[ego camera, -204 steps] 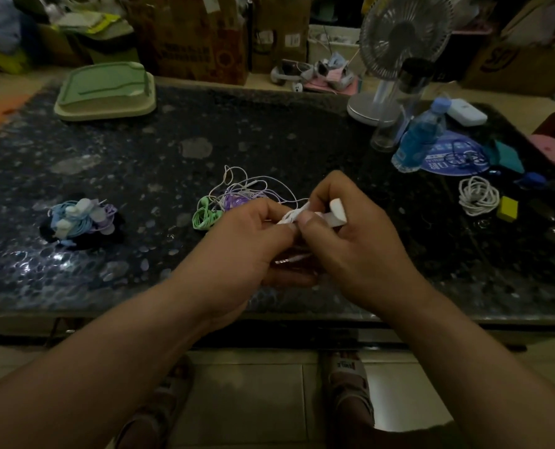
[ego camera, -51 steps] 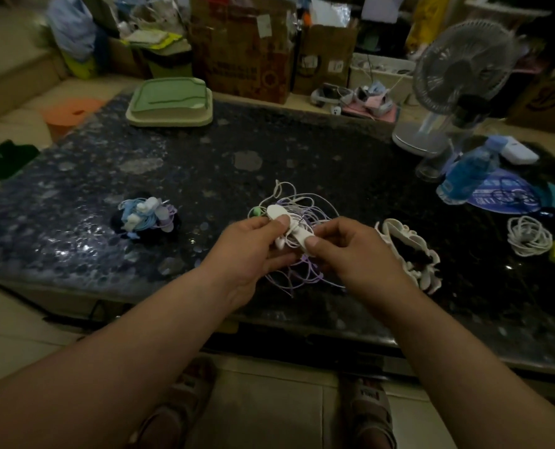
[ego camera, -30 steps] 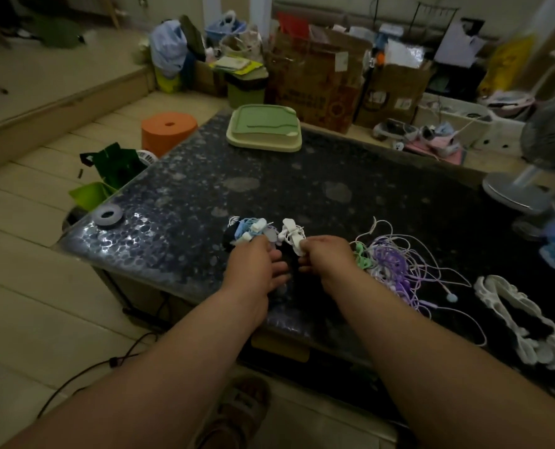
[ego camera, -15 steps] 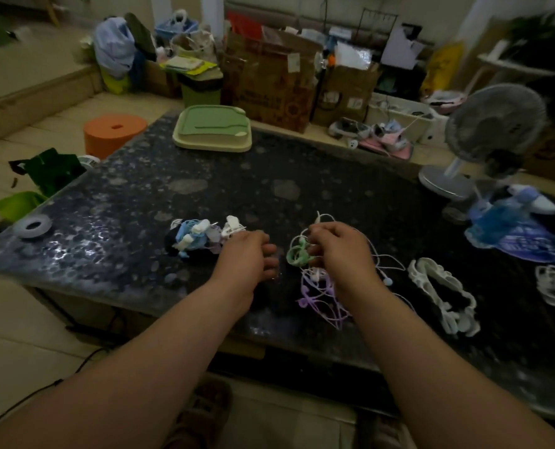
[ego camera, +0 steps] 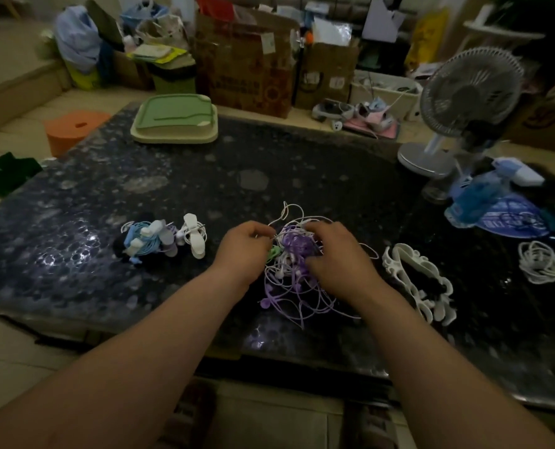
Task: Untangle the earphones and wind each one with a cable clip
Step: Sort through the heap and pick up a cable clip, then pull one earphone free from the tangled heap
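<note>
1. I've got the tangle of earphones (ego camera: 294,267) near the front middle of the dark table (ego camera: 269,170), a heap of purple and white cable with a bit of green at its left edge.
2. The heap has no single heading; its longer spread runs from far to near, with white loops sticking up at the far side and loose purple strands trailing toward the near table edge.
3. Left hand (ego camera: 242,251) is at the left edge of the heap, fingers curled tight, pinching a thin white strand.
4. Right hand (ego camera: 337,254) lies over the heap's right side, fingers bent down into the cables and thumb tucked in at the near side, so it grips the heap. It's blurred, and I can't tell which strands it has.
5. To the left, apart from the hands, lies a white earphone (ego camera: 193,236) wound and clipped, long axis far to near, touching a blue bundle (ego camera: 146,243).
6. To the right lies a white strip of cable clips (ego camera: 418,283), and beyond it a coil of white cable (ego camera: 541,262).
7. At the far side stand a green box (ego camera: 175,119) and a fan (ego camera: 463,105).
</note>
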`<action>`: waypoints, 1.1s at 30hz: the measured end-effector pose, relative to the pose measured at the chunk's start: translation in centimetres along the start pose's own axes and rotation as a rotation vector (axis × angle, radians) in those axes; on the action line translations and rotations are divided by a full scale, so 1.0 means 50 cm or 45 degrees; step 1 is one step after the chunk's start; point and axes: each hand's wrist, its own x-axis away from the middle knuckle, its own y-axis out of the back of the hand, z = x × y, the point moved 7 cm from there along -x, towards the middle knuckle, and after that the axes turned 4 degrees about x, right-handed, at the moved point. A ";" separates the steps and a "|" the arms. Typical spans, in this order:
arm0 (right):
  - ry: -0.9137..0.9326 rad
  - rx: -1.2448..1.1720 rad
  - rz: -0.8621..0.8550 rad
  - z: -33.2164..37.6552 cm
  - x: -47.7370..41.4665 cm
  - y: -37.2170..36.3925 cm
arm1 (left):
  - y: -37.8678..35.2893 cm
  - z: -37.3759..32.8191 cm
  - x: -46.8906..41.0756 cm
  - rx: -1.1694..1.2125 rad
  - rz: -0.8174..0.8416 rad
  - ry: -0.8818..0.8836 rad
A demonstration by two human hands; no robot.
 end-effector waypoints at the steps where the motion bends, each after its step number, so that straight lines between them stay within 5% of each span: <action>1: 0.034 0.095 0.008 0.004 -0.005 -0.008 | -0.004 0.003 -0.001 -0.034 0.015 -0.004; 7: 0.092 -0.030 -0.205 0.000 -0.006 0.034 | -0.011 -0.011 0.006 -0.242 0.005 -0.119; 15: -0.314 -0.852 -0.308 -0.050 0.047 0.120 | -0.020 -0.045 0.038 -0.326 -0.049 -0.275; 18: -0.430 -1.395 -0.305 -0.045 0.069 0.131 | -0.045 -0.069 0.064 -0.269 0.074 -0.397; 21: -0.507 -1.592 -0.352 -0.053 0.086 0.138 | -0.081 -0.095 0.104 -0.313 0.275 -0.532; 27: -0.487 -1.886 -0.246 -0.048 0.109 0.152 | -0.133 -0.114 0.147 -0.435 0.460 -0.706; 33: -0.350 -2.144 -0.076 -0.043 0.112 0.167 | -0.130 -0.093 0.103 -0.793 0.225 -0.716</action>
